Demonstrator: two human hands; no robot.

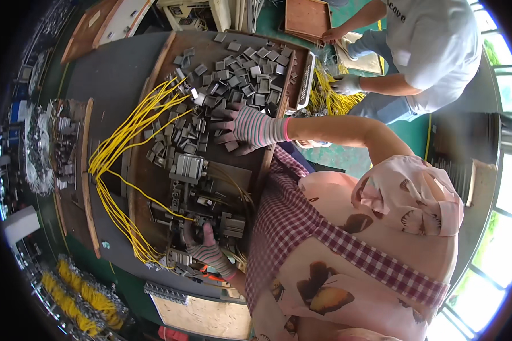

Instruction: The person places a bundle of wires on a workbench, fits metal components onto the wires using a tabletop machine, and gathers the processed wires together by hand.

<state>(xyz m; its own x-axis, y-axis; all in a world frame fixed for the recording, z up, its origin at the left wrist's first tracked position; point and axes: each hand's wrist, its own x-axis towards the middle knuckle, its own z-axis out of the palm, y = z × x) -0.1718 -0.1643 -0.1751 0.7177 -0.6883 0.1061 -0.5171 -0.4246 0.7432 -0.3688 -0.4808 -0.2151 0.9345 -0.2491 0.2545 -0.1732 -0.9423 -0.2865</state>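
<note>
My right hand [247, 126], in a striped glove, lies with spread fingers over a pile of small grey rectangular box-shaped pieces [255, 71]. Its fingertips touch pieces at the pile's edge. My left hand [206, 245], gloved alike, is at a metal fixture [188, 170] lower in the view. Its thumb and finger close around the end of a single yellow cable [148, 196]; the exact grip is partly hidden. This cable runs from a bundle of yellow cables [111, 150] bent over a wooden edge strip. Several bundle ends lie by the grey pieces.
A wooden strip [87, 170] edges the dark worktable [111, 68]. Orange-handled pliers [213, 277] lie beside my left wrist. At upper right a co-worker [432, 57] with a gloved hand works over more yellow cables [330, 94]. More cable bundles [82, 295] are at lower left.
</note>
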